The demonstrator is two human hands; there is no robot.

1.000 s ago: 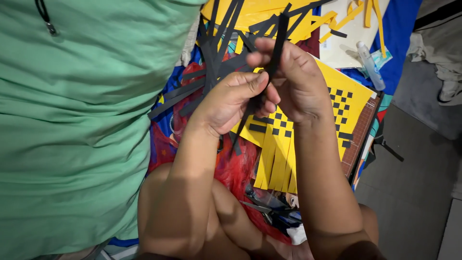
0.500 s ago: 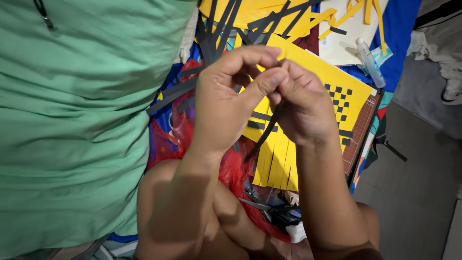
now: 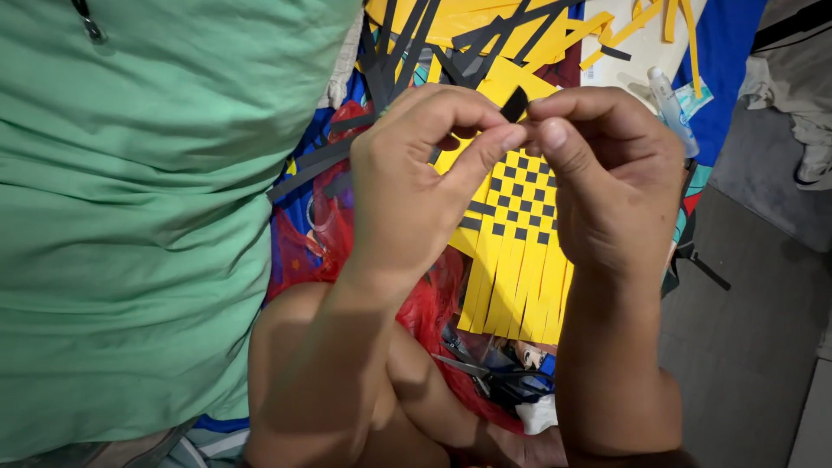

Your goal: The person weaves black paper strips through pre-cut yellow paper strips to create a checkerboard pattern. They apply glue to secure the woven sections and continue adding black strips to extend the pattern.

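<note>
- Left hand [image 3: 416, 186] and right hand [image 3: 611, 178] meet fingertip to fingertip, each pinching one black paper strip [image 3: 515, 104], raised for handling.
- Beneath lies the yellow-and-black woven paper mat [image 3: 516, 234], flat and within reach.
- Beyond, loose black strips [image 3: 394, 43] lie heaped.

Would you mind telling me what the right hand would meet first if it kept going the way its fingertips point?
Most likely the left hand: the right hand points at it, both pinching one black paper strip.
</note>
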